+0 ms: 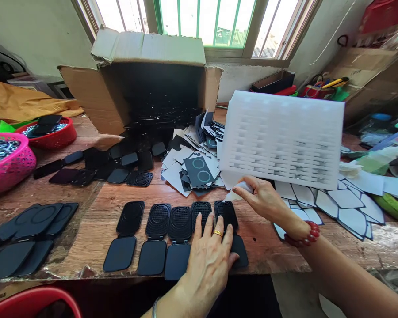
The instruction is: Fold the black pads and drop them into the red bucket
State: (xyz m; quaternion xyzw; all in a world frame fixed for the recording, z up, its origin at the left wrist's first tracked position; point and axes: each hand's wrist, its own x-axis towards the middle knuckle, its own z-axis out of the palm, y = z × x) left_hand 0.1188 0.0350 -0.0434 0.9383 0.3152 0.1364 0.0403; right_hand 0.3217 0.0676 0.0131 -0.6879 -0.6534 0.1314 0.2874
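Hinged black plastic pieces (153, 258) lie opened in a row along the table's front. My left hand (209, 251), wearing a gold ring, rests spread over the row's right-hand pieces and partly hides them. Pinched in my right hand (263, 198) is a white glue bottle (243, 189), tilted with its nozzle pointing left, just above the upper part of the rightmost piece (226, 213). Behind the row is a loose heap of paper cards (199, 171). White sheets with dark outlines (346, 198) spread out to the right of my right hand.
An open cardboard box (102, 97) stands at the back, with more black pieces (119, 163) before it. A white ribbed panel (285, 137) leans behind my right hand. Pink (15, 170) and red (66, 134) baskets hold metal parts at left. Black pieces (29, 225) overlap at front left.
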